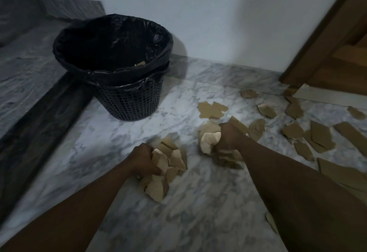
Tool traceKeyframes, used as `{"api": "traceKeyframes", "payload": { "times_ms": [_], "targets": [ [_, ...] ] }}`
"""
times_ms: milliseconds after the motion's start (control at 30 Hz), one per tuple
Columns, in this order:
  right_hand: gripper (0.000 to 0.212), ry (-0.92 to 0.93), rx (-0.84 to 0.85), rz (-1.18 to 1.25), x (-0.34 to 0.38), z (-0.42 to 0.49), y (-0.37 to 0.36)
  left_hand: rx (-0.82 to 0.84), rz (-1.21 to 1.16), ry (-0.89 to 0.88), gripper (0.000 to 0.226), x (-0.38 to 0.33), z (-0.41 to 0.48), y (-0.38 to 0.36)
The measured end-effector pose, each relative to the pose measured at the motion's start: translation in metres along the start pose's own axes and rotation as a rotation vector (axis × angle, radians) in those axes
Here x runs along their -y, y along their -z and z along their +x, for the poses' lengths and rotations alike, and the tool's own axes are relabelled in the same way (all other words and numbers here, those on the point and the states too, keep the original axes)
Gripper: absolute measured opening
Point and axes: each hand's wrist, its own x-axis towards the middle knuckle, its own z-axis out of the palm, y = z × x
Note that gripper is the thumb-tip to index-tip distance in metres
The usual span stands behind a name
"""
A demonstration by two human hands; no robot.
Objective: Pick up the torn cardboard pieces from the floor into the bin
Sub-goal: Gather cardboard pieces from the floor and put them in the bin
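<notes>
Head view looks down on both bare arms reaching out over a grey-veined marble floor (pixel 198 202). The left hand (pixel 142 159) has its fingers (pixel 154 169) curled closed around a bunch of torn cardboard pieces (pixel 168 164), which fan out to the right of and below those fingers; whether the bunch touches the floor cannot be told. The right hand (pixel 228 138) is likewise clenched, its fingers wrapped tight on a second wad of cardboard (pixel 209 139) that bulges out to the left of the fist, with more scraps hanging beneath it. Beyond the left fingers, up and slightly left, stands a black mesh bin (pixel 129 100) lined with a black plastic bag (pixel 111 47); a small scrap (pixel 140 64) shows inside it. Just beyond the right fingers lies a flat brown piece (pixel 211 110), and further right of them many loose pieces (pixel 317 136) are scattered over the floor, toward a wooden door (pixel 337 53).
</notes>
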Motion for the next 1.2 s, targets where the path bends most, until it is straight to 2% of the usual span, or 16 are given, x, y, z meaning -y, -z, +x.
{"api": "traceKeyframes", "payload": {
  "times_ms": [100, 133, 167, 233, 333, 367, 433, 500, 533, 633, 733, 800, 933, 1000, 1100, 1200],
  "targets": [
    [0.025, -0.039, -0.150, 0.518, -0.034, -0.004, 0.011, 0.141, 0.121, -0.041, 0.054, -0.024, 0.019, -0.007],
    [0.024, -0.054, -0.183, 0.562, -0.041, -0.003, 0.014, 0.154, 0.164, -0.078, 0.050, -0.034, 0.029, -0.009],
    [0.031, -0.117, -0.207, 0.473, -0.046, 0.001, 0.017, 0.147, 0.197, -0.113, 0.051, -0.045, 0.039, -0.010],
    [0.055, -0.301, -0.262, 0.168, -0.055, 0.014, 0.018, 0.090, 0.274, -0.159, 0.067, -0.073, 0.064, -0.011],
    [0.076, -0.372, -0.219, 0.079, -0.057, 0.036, 0.017, -0.026, 0.572, -0.374, 0.074, -0.130, 0.107, -0.011],
    [0.076, -0.377, -0.188, 0.080, -0.057, 0.044, 0.015, -0.007, 0.644, -0.435, 0.079, -0.148, 0.120, -0.012],
    [0.058, -0.396, -0.173, 0.071, -0.059, 0.060, 0.013, 0.117, 0.775, -0.461, 0.097, -0.178, 0.145, -0.014],
    [0.037, -0.406, -0.193, 0.060, -0.060, 0.072, 0.017, 0.271, 0.891, -0.373, 0.104, -0.198, 0.165, -0.016],
    [0.034, -0.393, -0.199, 0.046, -0.060, 0.076, 0.021, 0.330, 0.913, -0.326, 0.104, -0.203, 0.170, -0.016],
    [0.044, -0.382, -0.173, 0.059, -0.061, 0.086, 0.033, 0.370, 0.866, -0.341, 0.106, -0.204, 0.173, -0.014],
    [0.057, -0.429, -0.164, 0.166, -0.067, 0.095, 0.054, 0.286, 0.768, -0.368, 0.101, -0.197, 0.163, -0.011],
    [0.061, -0.442, -0.100, 0.217, -0.066, 0.110, 0.073, 0.261, 0.744, -0.383, 0.098, -0.193, 0.162, -0.010],
    [0.081, -0.300, -0.043, 0.124, -0.050, 0.151, 0.079, 0.226, 0.791, -0.412, 0.113, -0.191, 0.172, -0.014],
    [0.080, -0.251, -0.081, 0.081, -0.043, 0.167, 0.067, 0.250, 0.805, -0.388, 0.113, -0.191, 0.178, -0.015],
    [0.073, -0.282, -0.090, 0.101, -0.046, 0.178, 0.057, 0.291, 0.812, -0.354, 0.109, -0.193, 0.181, -0.016],
    [0.090, -0.289, -0.046, 0.122, -0.053, 0.179, 0.058, 0.266, 0.722, -0.351, 0.104, -0.190, 0.185, -0.011]
  ]
}}
